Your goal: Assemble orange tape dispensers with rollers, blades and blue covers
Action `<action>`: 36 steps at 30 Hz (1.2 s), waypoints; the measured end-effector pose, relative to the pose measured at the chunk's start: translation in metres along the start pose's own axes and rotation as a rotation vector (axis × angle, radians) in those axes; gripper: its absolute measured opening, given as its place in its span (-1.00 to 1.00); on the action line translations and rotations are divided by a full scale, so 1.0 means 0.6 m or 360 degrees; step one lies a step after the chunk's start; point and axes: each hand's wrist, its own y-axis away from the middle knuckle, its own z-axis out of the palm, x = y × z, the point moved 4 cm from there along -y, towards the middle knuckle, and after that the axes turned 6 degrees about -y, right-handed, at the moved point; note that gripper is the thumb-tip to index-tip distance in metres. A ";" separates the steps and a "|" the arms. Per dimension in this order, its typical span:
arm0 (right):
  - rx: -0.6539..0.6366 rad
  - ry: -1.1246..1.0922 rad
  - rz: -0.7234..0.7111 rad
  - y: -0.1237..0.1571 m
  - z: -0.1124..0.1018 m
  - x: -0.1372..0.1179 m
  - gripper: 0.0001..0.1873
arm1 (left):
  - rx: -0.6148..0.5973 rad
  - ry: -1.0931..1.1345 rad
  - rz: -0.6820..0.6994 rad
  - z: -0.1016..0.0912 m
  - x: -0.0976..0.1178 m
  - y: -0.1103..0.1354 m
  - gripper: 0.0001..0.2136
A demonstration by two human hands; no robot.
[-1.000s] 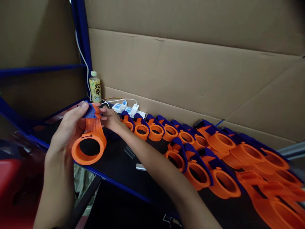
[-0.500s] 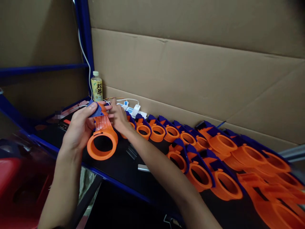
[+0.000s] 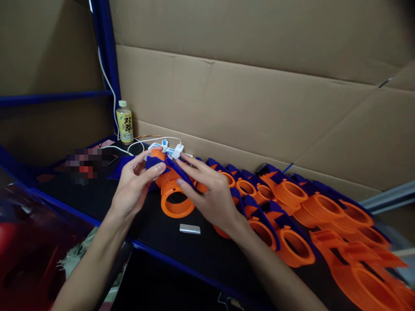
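My left hand pinches the blue end of an orange ring part with a blue piece on it, held just above the black bench top. My right hand lies against the part's right side, fingers stretched out along the blue piece. The part's round opening faces me, next to the left end of a row of like orange-and-blue ring parts.
A drink bottle stands at the back left beside white plugs and cables. A small metal piece lies on the bench near the blue front edge. Cardboard walls close the back. Something red sits low left.
Both hands carried the orange ring part to the right and lower, toward the row. My right hand went from pinching its top to lying with fingers stretched along its side.
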 end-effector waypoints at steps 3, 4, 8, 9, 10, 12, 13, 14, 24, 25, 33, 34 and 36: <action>-0.0098 -0.0149 0.0075 0.012 -0.007 0.011 -0.52 | 0.0000 0.0004 0.0023 0.010 -0.001 0.006 -0.60; -0.0115 -0.0183 0.0086 0.014 -0.011 0.014 -0.52 | 0.0000 0.0013 0.0024 0.012 -0.002 0.007 -0.59; -0.0095 -0.0212 0.0053 0.020 -0.023 0.019 -0.55 | 0.0001 0.0053 0.0001 0.015 -0.006 0.010 -0.58; -0.0077 -0.0200 0.0038 0.021 -0.024 0.020 -0.56 | 0.0005 0.0060 -0.0004 0.016 -0.007 0.010 -0.58; -0.0062 -0.0183 0.0024 0.023 -0.024 0.020 -0.57 | 0.0007 0.0066 -0.0011 0.016 -0.008 0.011 -0.59; -0.0042 -0.0139 0.0004 0.025 -0.024 0.021 -0.58 | 0.0011 0.0068 -0.0025 0.017 -0.009 0.012 -0.59; -0.0034 -0.0117 0.0000 0.026 -0.024 0.022 -0.58 | 0.0013 0.0062 -0.0030 0.018 -0.009 0.013 -0.58; -0.0030 -0.0098 -0.0002 0.027 -0.023 0.022 -0.58 | 0.0017 0.0052 -0.0035 0.018 -0.010 0.013 -0.58; -0.0010 -0.0012 -0.0030 0.030 -0.021 0.024 -0.59 | 0.0009 0.0022 -0.0015 0.020 -0.016 0.013 -0.59; -0.0019 -0.0042 -0.0022 0.031 -0.019 0.027 -0.59 | -0.0001 0.0014 -0.0013 0.020 -0.016 0.013 -0.58; 0.0017 -0.0597 0.0362 0.034 0.002 0.050 -0.68 | -0.0078 -0.0115 0.0069 0.023 -0.005 0.020 -0.46; 0.0072 -0.0683 0.0461 0.032 0.004 0.053 -0.70 | -0.0100 -0.0121 0.0055 0.025 -0.004 0.022 -0.45; 0.0196 -0.0860 0.0665 0.030 0.009 0.060 -0.74 | -0.0173 -0.0122 0.0022 0.031 -0.003 0.026 -0.43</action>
